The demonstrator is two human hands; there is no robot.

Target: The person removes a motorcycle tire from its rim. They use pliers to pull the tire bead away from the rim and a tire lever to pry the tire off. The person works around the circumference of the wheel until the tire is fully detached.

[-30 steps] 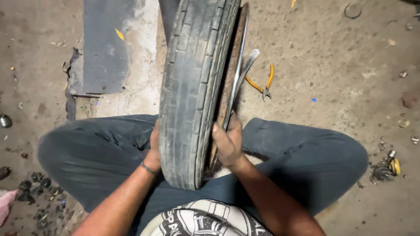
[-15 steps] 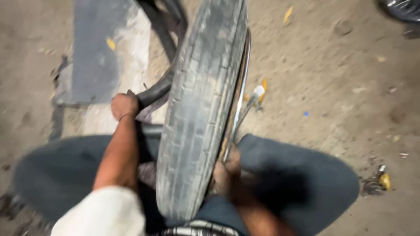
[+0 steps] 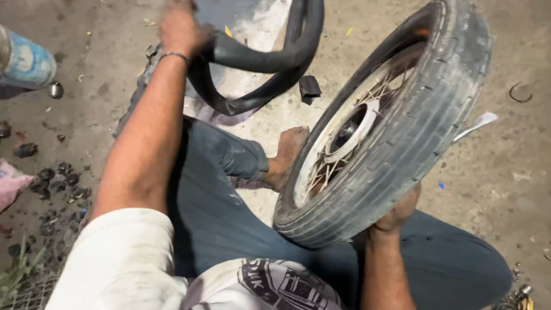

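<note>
A worn grey tyre (image 3: 402,132) on a spoked wheel with a white hub (image 3: 350,132) leans to the right over my lap. My right hand (image 3: 396,215) grips the tyre's underside near my right knee. My left hand (image 3: 181,28) is raised at the top left, closed on a black rubber inner tube (image 3: 258,57) that loops away from the wheel. My bare foot (image 3: 287,152) rests on the ground beside the wheel's rim.
A flat grey-and-white slab (image 3: 247,23) lies on the dirt floor under the tube. A small black rubber piece (image 3: 310,87) sits near it. A blue-and-white can (image 3: 26,60) stands at the far left, dark debris (image 3: 54,181) below it. Small metal bits (image 3: 519,295) lie bottom right.
My left hand has pulled the inner tube up and away to the left, out of the tyre. The wheel has tipped from upright to leaning right, showing its spokes.
</note>
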